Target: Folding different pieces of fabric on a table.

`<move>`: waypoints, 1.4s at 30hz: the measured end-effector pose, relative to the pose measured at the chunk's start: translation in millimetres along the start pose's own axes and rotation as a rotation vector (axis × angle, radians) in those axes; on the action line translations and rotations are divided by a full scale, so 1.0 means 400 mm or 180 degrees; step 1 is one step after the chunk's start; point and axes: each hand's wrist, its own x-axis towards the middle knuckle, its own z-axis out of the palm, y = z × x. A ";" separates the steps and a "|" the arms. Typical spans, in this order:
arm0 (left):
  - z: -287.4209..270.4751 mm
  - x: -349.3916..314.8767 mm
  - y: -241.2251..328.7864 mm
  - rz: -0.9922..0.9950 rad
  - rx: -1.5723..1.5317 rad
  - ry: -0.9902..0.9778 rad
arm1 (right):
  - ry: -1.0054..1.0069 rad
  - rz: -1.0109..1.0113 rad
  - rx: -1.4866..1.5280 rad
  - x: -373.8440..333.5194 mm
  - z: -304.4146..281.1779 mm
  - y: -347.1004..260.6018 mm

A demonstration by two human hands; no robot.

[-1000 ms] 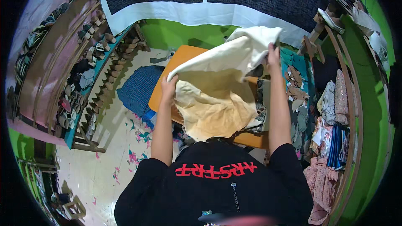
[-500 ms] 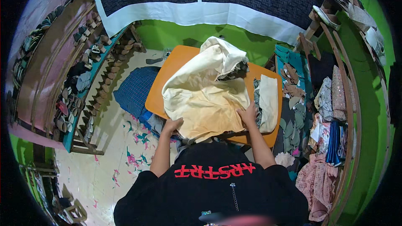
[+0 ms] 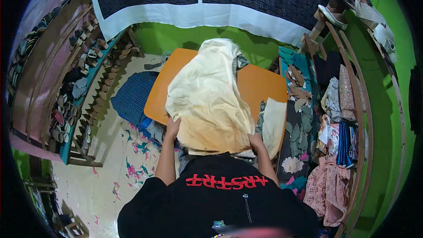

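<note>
A large cream cloth [image 3: 207, 92] with yellowish, creased areas lies across the orange table [image 3: 264, 81], its near edge at my body. My left hand [image 3: 173, 128] pinches the near-left edge. At the near-right corner, my right hand [image 3: 255, 141] grips the same cloth, its fingers partly under it. Grey, frayed material shows at the cloth's far right edge. Right of my right hand lies a second, folded cream cloth [image 3: 275, 121] with a grey patterned strip along its left side.
Shoe racks [image 3: 110, 57] stand at the left. A blue checked fabric bundle [image 3: 132, 94] lies on the floor left of the table, near scattered pink and green scraps [image 3: 139, 147]. To the right are leather-like pieces [image 3: 299, 128] and a wooden shelf with folded fabrics [image 3: 339, 92].
The cream cloth's far part has swung left and lies flatter, hiding most of its frayed edge. My right hand has come nearer to my body; my left hand has moved slightly away.
</note>
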 end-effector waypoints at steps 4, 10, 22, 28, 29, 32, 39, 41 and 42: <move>0.060 -0.011 0.049 -0.0051 0.0246 -0.0155 | -0.0103 0.0524 -0.0404 -0.026 -0.017 0.102; 0.018 -0.031 0.097 -0.0440 -0.1106 -0.0433 | -0.0425 0.1333 -0.0385 -0.164 0.010 0.065; -0.200 0.001 0.057 -0.0795 -0.1522 -0.0386 | 0.0884 0.1311 -0.0471 -0.264 0.355 0.219; -0.313 0.075 -0.058 -0.1209 -0.2398 -0.1184 | 0.0710 0.0667 -0.0241 -0.393 0.402 0.210; -0.291 0.050 0.012 -0.1625 -0.2728 -0.1448 | 0.0940 0.0912 0.1072 -0.388 0.404 0.258; -0.283 0.030 0.092 -0.2067 -0.2983 -0.1726 | 0.0764 0.1157 0.0803 -0.385 0.384 0.324; -0.230 0.068 0.112 -0.0908 -0.1504 -0.2257 | 0.1778 0.0396 -0.1233 -0.321 0.286 0.105; -0.218 0.111 0.124 -0.0704 -0.2049 -0.2503 | 0.1831 0.0196 -0.0856 -0.265 0.266 -0.031; -0.213 0.132 0.117 -0.0489 -0.2580 -0.2781 | 0.1820 -0.0186 -0.0769 -0.224 0.258 -0.072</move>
